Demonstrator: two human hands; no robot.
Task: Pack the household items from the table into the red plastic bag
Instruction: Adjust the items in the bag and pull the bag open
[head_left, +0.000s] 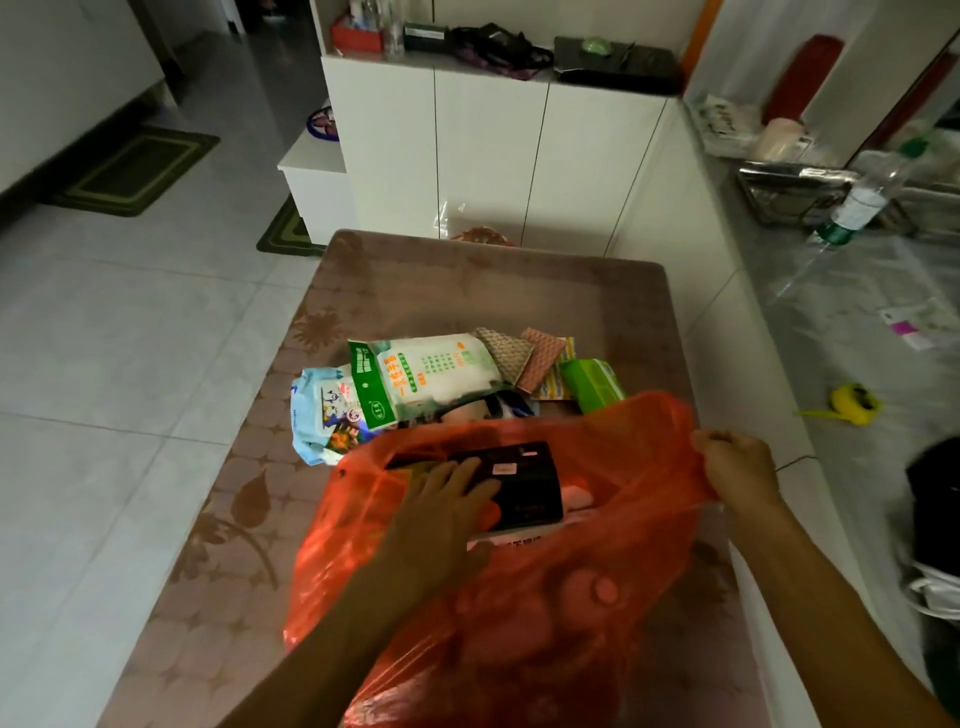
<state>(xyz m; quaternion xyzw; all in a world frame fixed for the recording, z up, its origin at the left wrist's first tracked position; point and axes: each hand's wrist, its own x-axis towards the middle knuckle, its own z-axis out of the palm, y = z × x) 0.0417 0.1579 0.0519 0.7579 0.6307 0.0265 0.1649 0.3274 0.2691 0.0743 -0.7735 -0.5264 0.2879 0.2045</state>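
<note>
two bare forearms come up from the bottom edge of the view, each ending in a bare hand. the left hand shows its back, with four fingers and the knuckles in view. the right hand also shows its back and knuckles. no sleeves cover either forearm up to the frame's edge. no gloves, rings, watch or bands show on the wrists or fingers. both arms look slim, and the dim light hides finer detail.
</note>
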